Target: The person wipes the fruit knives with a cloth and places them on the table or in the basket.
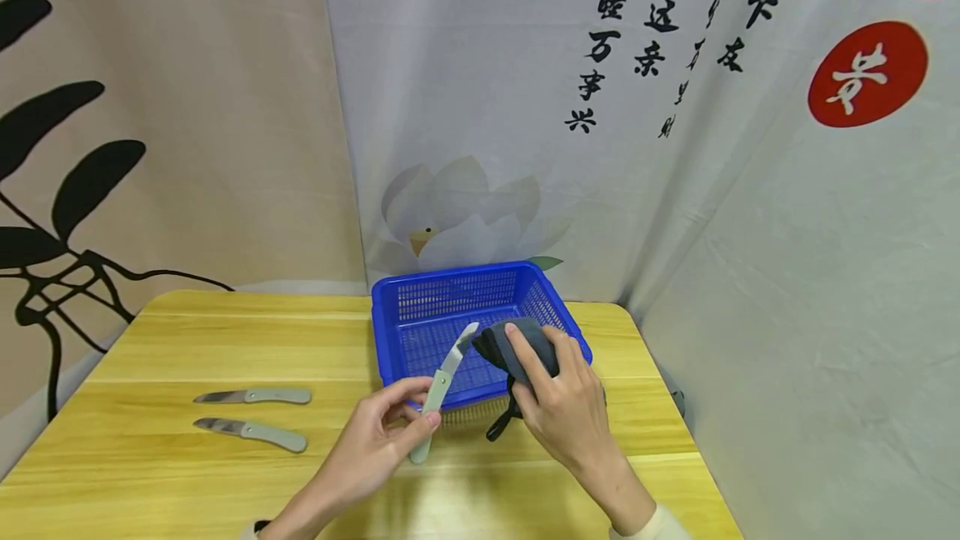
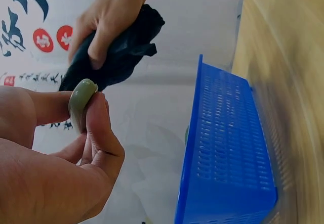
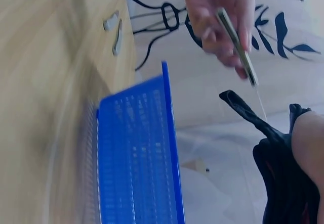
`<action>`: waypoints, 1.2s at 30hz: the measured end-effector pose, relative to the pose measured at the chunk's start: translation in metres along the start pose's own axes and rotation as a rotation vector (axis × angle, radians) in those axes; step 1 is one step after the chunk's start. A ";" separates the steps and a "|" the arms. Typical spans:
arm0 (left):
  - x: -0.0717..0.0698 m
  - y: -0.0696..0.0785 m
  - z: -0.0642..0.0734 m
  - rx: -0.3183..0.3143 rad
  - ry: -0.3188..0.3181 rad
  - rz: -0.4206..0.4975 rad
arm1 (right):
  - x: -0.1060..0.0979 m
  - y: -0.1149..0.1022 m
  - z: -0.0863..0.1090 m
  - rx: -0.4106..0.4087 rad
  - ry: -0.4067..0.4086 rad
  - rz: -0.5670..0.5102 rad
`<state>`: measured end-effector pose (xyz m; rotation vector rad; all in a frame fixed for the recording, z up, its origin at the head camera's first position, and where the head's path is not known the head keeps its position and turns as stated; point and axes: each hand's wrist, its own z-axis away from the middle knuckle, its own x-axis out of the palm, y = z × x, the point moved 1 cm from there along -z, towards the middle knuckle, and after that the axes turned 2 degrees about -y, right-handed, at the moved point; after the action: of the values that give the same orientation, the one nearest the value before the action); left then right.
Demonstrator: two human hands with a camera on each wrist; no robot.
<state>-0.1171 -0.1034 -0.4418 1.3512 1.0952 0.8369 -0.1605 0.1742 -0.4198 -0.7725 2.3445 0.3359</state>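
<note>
My left hand (image 1: pixel 367 440) pinches the pale green handle of a folding knife (image 1: pixel 437 392) between thumb and fingers. Its blade is unfolded, pointing up and to the right. A dark grey cloth (image 1: pixel 534 342) with a black hanging loop is bunched in my right hand (image 1: pixel 573 411). The cloth is close beside the blade tip; whether they touch I cannot tell. Both hands are over the near side of a blue plastic basket (image 1: pixel 384 332). In the left wrist view the knife handle (image 2: pixel 81 100) is seen end-on, its blade mostly hidden.
Two more green-handled knives (image 1: pixel 277 395) lie unfolded on the left of the wooden table (image 1: pixel 150 473), one nearer than the other. The basket stands near the table's back edge, before a printed curtain (image 1: pixel 465 65). Another curtain (image 1: pixel 825 290) hangs along the right side.
</note>
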 end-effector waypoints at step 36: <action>0.001 0.002 0.006 0.056 -0.041 -0.026 | 0.012 -0.036 -0.001 -0.189 -0.041 0.114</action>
<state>-0.1105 -0.1039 -0.4402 1.3921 1.1091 0.7608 -0.1472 0.1393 -0.4281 -0.7126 2.3462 0.6239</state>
